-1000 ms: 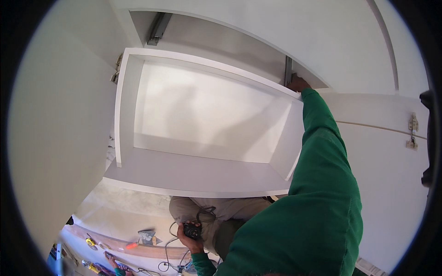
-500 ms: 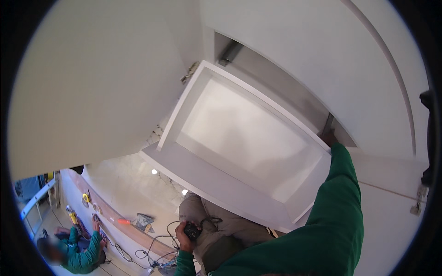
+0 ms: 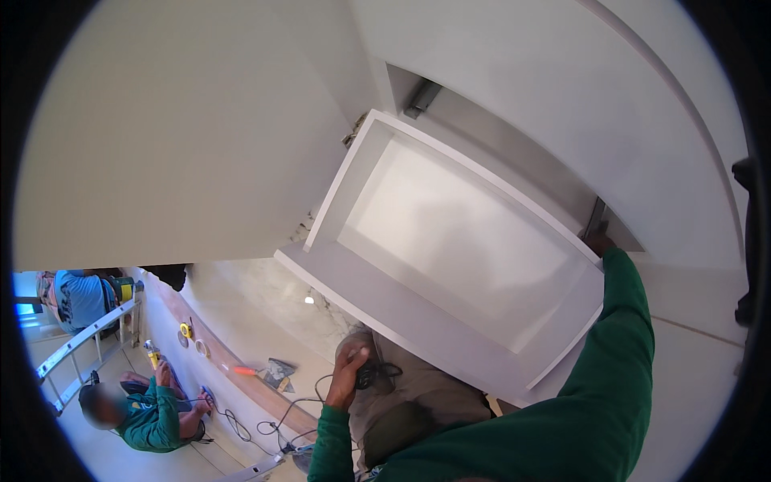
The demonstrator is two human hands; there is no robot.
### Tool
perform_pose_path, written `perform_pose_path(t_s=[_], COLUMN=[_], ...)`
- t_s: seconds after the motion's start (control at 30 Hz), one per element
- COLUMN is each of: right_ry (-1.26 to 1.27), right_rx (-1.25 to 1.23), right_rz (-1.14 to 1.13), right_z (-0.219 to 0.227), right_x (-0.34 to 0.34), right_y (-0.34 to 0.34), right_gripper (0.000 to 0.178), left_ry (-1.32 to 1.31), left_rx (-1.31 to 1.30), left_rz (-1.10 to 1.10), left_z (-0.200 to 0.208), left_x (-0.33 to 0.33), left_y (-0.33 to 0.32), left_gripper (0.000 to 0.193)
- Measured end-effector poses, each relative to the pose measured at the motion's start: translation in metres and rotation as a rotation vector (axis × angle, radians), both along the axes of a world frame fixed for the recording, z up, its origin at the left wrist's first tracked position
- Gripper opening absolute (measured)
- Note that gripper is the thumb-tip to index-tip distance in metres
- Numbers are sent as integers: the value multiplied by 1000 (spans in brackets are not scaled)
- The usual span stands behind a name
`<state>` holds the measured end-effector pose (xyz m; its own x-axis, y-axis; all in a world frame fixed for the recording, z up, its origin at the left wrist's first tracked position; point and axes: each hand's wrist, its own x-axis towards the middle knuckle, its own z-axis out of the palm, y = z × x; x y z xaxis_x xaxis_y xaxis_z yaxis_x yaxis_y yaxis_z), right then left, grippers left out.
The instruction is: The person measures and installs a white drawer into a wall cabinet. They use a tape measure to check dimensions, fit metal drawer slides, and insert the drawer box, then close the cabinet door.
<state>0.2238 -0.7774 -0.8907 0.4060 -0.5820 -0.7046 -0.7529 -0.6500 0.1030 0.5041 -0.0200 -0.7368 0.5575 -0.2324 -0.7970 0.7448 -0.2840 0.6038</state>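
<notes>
Curling half-open, the left hand [image 3: 344, 381] sits beside a black object [image 3: 366, 377].

Pale floor [image 3: 241, 301], brown strip [image 3: 261, 394] across it; bluish brightness [image 3: 28, 312] at left rim, possibly window; off-white panel [image 3: 177, 145] upper left

A white, open-topped rectangular drawer [image 3: 458, 241] sits slanted before a white cabinet [image 3: 514, 72], its wide front panel [image 3: 418, 321] facing away from the opening. A grey metal slide rail [image 3: 595, 217] shows behind its rear right corner. A black corded object [image 3: 366, 377], partly hidden, lies near the front panel.
</notes>
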Motion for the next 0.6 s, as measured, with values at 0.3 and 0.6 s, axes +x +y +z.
perform_pose_path(t_s=[0.3, 0.6], right_ry=[-92, -131], right_rx=[14, -37], right_rz=[-96, -81], right_z=[16, -2], right_x=[19, 13], right_y=[12, 4], right_gripper=[66, 63], left_ry=[-151, -110], left_rx=[291, 68], left_rz=[-392, -347], left_z=[-12, -39], left_x=[19, 16], left_y=[-97, -89], left_gripper=[71, 71])
